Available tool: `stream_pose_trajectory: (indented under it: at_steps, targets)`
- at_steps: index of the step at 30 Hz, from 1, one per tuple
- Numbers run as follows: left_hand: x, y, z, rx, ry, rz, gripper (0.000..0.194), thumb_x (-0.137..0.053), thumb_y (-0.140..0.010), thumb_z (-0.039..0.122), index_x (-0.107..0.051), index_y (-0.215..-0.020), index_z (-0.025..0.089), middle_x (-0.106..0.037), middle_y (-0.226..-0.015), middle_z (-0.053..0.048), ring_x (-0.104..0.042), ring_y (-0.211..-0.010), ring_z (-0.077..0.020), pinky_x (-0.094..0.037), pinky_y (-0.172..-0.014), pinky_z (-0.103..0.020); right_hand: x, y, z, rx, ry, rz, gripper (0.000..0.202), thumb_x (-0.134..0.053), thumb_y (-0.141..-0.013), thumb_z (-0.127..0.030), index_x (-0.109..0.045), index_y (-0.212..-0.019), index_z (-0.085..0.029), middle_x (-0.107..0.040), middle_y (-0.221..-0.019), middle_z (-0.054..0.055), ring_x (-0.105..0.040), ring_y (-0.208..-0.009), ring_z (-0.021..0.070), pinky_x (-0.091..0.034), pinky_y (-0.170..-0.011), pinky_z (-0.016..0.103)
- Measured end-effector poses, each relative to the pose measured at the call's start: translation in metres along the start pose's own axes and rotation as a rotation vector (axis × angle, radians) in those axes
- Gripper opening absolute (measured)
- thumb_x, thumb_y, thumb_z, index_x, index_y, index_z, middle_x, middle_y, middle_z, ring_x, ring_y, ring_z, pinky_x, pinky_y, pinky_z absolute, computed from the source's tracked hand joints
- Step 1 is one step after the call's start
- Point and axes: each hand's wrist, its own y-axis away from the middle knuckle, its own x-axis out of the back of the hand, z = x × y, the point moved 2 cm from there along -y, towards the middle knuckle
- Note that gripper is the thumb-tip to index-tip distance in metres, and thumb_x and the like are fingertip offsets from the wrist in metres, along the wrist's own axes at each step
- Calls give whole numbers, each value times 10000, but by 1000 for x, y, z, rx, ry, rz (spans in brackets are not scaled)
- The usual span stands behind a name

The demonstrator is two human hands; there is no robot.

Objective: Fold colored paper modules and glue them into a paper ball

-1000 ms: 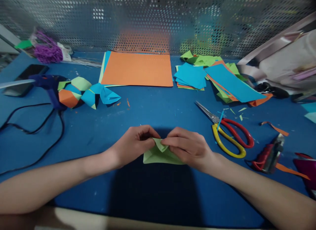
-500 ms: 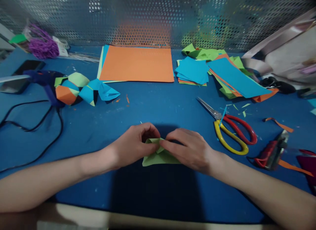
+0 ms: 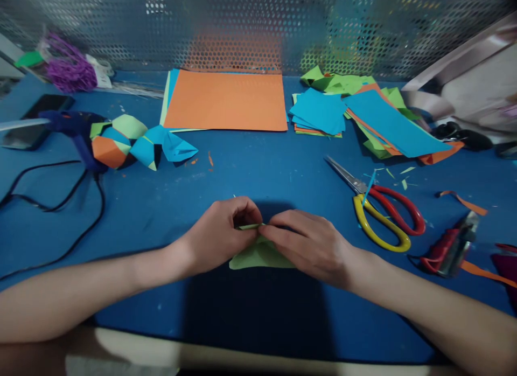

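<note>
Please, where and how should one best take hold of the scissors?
Probably by the yellow handle and red handle, coming from the near right side. The scissors lie with their pointed blades aimed away and leftward, so this approach should keep the fingers off the edges.

Green paper (image 3: 262, 257): light green, partly covered (I can't see its full outline), centred low in front of me
Upper edge (image 3: 249, 226): bent into a fold, pinched where I hold it
Lower edge (image 3: 262, 266): loose, slightly curved, spread toward me
</note>
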Motion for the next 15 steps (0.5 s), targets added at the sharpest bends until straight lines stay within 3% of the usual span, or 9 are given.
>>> stream_pose_trajectory:
  at_steps: [7, 12, 15]
  targets:
    - [-2, 2, 0, -69, -21, 107, 88, -543, -710, 133, -561, -792, 160, -582, -671, 30, -516, -614, -90, -399, -535, -193, 2, -4, -4, -196, -163, 39, 305, -500, -831, -157, -513, -1134, -121, -648, -961, 118, -630, -844, 180, -538, -672, 289]
    - [-4, 5, 1, -103, -48, 144, 109, -547, -716, 114, -572, -812, 161, -613, -689, 28, -546, -632, -90, -409, -546, -189, 1, -6, -2, -392, -153, 34, 45, -531, -844, -156, -566, -868, -169, -648, -760, 40, -623, -686, 140, -468, -580, 233]
    - [-4, 5, 1, -111, -50, 133, 93, -549, -724, 126, -575, -807, 159, -615, -689, 26, -552, -642, -96, -416, -552, -194, 0, -6, -1, -407, -195, 49, 65, -529, -835, -121, -579, -821, -160, -643, -724, 28, -607, -651, 124, -443, -574, 221]
